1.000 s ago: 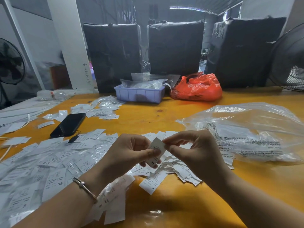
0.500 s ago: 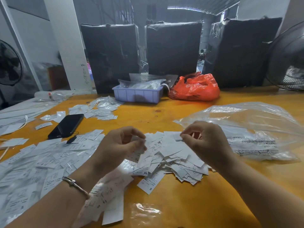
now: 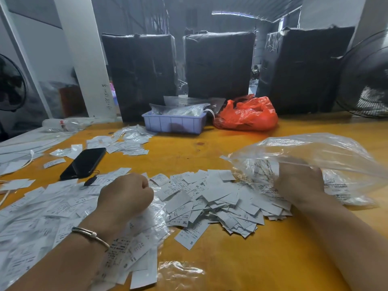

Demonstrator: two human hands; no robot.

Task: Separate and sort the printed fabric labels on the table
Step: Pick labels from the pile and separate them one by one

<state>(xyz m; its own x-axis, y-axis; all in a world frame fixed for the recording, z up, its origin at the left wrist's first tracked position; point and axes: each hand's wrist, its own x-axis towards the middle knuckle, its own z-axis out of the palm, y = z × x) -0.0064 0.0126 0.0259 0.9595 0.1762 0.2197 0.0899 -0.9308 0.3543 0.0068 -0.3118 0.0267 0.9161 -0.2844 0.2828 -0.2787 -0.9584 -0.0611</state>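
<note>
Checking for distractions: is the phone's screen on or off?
Off: the phone lies flat beside the labels, its screen uniformly black.

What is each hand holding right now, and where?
Right hand grips the clear plastic bag at its near edge. Left hand is closed over the labels; any hold is hidden.

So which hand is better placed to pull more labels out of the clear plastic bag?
Right. The right hand is already at the clear plastic bag; the left hand is fisted over the label pile, farther away.

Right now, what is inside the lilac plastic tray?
Crumpled clear plastic bags rise above the lilac plastic tray's rim. Anything beneath the bags is covered.
</note>
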